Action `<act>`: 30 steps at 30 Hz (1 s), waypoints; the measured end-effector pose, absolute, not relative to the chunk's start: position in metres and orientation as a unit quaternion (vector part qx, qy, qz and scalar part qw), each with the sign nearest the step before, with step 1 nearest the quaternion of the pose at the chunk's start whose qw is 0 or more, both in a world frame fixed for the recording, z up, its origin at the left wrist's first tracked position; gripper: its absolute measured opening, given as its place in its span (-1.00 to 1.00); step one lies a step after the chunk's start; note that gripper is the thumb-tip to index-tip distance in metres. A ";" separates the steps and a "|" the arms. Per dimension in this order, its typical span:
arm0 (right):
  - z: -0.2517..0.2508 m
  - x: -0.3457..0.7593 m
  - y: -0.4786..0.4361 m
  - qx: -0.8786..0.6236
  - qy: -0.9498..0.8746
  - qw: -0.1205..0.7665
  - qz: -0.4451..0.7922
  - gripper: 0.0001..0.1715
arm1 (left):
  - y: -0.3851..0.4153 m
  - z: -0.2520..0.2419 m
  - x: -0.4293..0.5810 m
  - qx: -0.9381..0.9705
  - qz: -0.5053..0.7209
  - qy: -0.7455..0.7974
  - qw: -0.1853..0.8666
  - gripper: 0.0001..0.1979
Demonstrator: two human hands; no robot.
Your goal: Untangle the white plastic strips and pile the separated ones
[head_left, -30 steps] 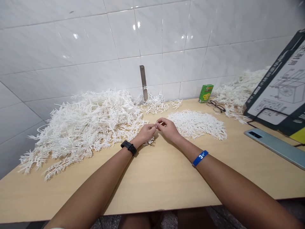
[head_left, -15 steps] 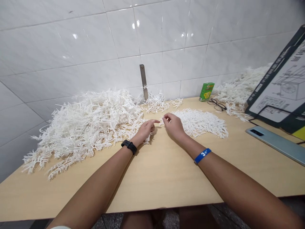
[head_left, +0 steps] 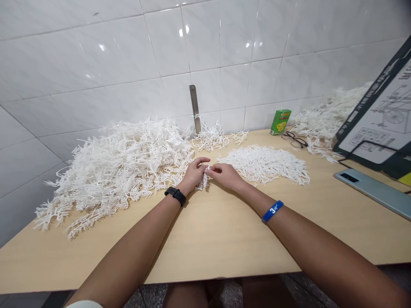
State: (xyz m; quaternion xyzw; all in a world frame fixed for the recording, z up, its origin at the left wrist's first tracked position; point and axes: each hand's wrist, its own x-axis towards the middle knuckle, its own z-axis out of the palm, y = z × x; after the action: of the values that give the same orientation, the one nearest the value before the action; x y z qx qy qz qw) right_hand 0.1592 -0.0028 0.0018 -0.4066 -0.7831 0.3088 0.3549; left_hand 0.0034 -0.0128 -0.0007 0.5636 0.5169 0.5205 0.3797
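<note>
Between my hands is a small white branched plastic piece (head_left: 205, 180), looking like a sprig with thin twigs. My left hand (head_left: 194, 174), with a black band at the wrist, is closed around this sprig. My right hand (head_left: 224, 175), above a blue wristband, pinches at the sprig's twigs with thumb and forefinger. Left of my hands rises a big tangled heap of white branched pieces (head_left: 128, 158). To the right, a flatter pile of short white pieces (head_left: 266, 164) lies on the table.
On the wooden table (head_left: 224, 248), a loose white clump (head_left: 210, 137) lies by an upright metal strip (head_left: 194, 107) against the tiled wall. Rightward are a green box (head_left: 280, 122), glasses (head_left: 294, 140), another white heap (head_left: 330, 115), a phone (head_left: 375, 190) and a large printed carton (head_left: 382, 124).
My right hand has moved left from the edge of the flat pile to the sprig at my left hand. My left hand stays nearly in place.
</note>
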 end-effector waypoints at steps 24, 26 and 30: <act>-0.004 0.167 0.014 -0.437 -0.707 0.452 0.324 -0.83 | -0.013 -0.001 0.002 0.662 0.474 0.508 0.281 -0.66; -0.003 0.167 0.013 -0.429 -0.703 0.462 0.328 -0.82 | -0.012 -0.003 0.003 0.656 0.480 0.509 0.283 -0.71; -0.001 0.166 0.011 -0.419 -0.705 0.468 0.330 -0.81 | -0.010 -0.005 0.003 0.668 0.492 0.503 0.243 -0.78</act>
State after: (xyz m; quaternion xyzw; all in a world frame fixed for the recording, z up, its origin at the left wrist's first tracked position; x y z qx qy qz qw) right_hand 0.1661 0.0107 -0.0008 -0.4189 -0.7051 0.3295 0.4677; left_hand 0.0030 -0.0096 -0.0046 0.6678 0.5026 0.4923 0.2430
